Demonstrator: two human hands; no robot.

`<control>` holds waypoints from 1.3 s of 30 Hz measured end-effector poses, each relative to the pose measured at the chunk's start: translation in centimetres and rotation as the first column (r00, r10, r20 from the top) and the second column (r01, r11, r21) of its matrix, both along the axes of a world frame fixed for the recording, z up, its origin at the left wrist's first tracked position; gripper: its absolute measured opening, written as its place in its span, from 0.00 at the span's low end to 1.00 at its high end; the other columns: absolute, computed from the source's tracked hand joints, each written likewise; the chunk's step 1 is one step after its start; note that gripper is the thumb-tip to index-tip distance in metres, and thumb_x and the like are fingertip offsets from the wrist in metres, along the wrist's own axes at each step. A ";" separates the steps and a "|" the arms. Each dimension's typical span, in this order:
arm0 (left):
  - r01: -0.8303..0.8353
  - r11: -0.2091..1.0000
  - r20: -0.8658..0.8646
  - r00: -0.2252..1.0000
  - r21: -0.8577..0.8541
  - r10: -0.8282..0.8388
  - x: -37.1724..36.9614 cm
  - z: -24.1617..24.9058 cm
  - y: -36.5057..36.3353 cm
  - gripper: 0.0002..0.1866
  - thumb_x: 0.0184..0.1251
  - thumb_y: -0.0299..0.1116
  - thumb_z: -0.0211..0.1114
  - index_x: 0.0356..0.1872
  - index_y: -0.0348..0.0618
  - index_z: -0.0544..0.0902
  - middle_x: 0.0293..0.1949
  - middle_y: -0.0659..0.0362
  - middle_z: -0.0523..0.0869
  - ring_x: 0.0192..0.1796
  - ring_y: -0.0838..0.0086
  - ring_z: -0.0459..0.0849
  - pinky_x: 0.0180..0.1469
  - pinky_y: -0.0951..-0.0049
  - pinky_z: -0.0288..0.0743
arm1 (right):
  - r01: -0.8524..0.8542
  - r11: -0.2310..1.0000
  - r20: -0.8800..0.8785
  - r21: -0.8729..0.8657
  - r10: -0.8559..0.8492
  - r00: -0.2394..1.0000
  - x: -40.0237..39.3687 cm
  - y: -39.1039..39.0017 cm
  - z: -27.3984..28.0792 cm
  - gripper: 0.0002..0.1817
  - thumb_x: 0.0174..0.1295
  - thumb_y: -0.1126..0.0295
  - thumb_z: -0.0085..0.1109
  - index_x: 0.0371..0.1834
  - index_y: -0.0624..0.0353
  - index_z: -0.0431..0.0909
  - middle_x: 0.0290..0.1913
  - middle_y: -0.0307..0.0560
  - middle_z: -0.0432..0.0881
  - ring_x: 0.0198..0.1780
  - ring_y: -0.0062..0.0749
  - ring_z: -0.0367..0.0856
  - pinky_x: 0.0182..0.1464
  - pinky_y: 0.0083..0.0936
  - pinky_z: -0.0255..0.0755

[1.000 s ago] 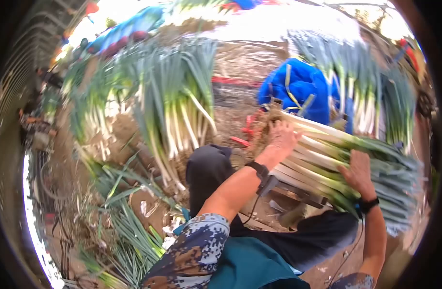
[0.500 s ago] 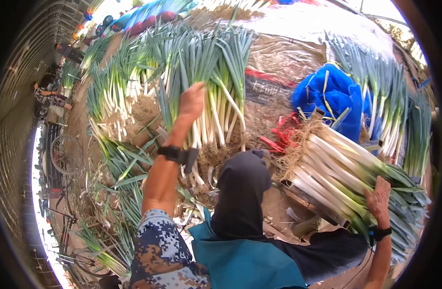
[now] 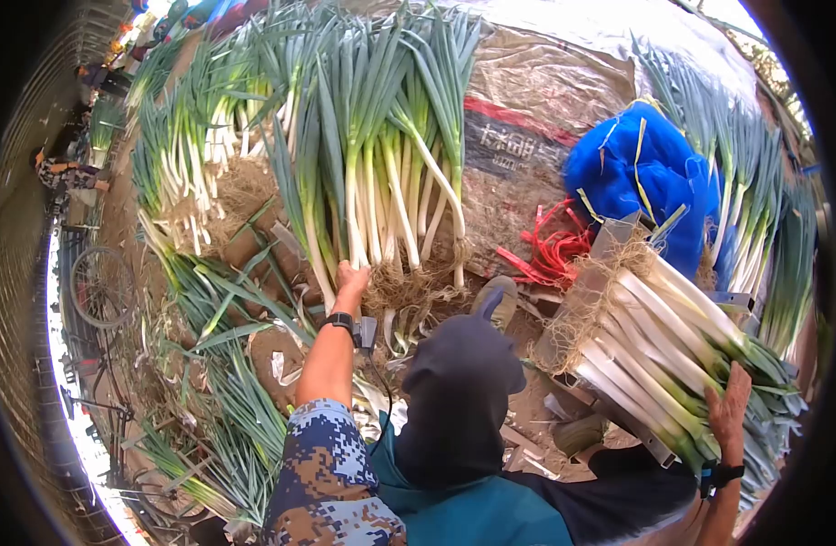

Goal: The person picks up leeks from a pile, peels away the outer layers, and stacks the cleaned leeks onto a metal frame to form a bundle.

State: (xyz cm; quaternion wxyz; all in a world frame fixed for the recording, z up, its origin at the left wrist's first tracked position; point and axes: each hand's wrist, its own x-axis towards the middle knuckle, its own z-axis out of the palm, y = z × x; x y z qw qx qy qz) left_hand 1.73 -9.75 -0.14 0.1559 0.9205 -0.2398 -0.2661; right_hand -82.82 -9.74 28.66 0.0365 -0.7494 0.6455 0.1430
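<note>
My left hand (image 3: 352,278) has its fingers closed round the white lower end of a leek, at the left front of a row of leeks (image 3: 390,173) with green leaves and brown roots. At the right, my right hand (image 3: 729,409) lies with spread fingers on the green part of a pile of leeks (image 3: 659,332). That pile rests slanted on a metal-edged stand (image 3: 609,238), its roots toward the middle. Red ties (image 3: 552,247) lie left of the stand's upper end.
A blue net bundle (image 3: 641,173) lies behind the stand, with more leeks (image 3: 745,196) beside it. Loose leeks (image 3: 245,400) cover the left foreground. A dark rounded cloth shape (image 3: 459,400) fills the lower middle. Two people and a bicycle wheel (image 3: 104,287) are at the far left.
My left hand has come down from the leaves to the white lower end of a leek. My right hand is still on the pile. The view has shifted slightly.
</note>
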 end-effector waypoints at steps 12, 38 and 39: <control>-0.426 0.760 -0.868 0.163 -0.491 -0.469 -9.7 23.6 -0.8 0.26 0.80 0.50 0.58 0.65 0.40 0.72 0.45 0.52 0.86 0.40 0.68 0.87 0.44 0.66 0.86 | 0.027 0.998 0.142 -0.052 -0.019 0.990 2.3 -0.6 1.0 0.42 0.62 0.56 0.66 0.72 0.72 0.63 0.66 0.69 0.69 0.70 0.64 0.63 0.76 0.50 0.53; 0.227 0.839 -0.869 -0.132 -0.495 -0.477 -25.3 43.9 17.0 0.36 0.66 0.38 0.68 0.68 0.22 0.69 0.18 0.59 0.75 0.16 0.77 0.70 0.20 0.76 0.63 | -0.542 0.344 -0.114 -0.767 0.758 0.643 24.3 -1.6 19.4 0.18 0.51 0.70 0.62 0.47 0.58 0.84 0.47 0.46 0.82 0.62 0.39 0.79 0.80 0.53 0.56; 0.224 0.859 -0.888 -0.125 -0.460 -0.443 -25.6 44.0 16.0 0.36 0.63 0.37 0.70 0.67 0.22 0.71 0.19 0.60 0.76 0.17 0.78 0.72 0.21 0.76 0.64 | -0.596 0.475 -0.110 -0.648 0.715 0.690 22.8 -0.9 20.0 0.10 0.50 0.71 0.64 0.35 0.59 0.81 0.39 0.41 0.80 0.52 0.34 0.81 0.77 0.51 0.62</control>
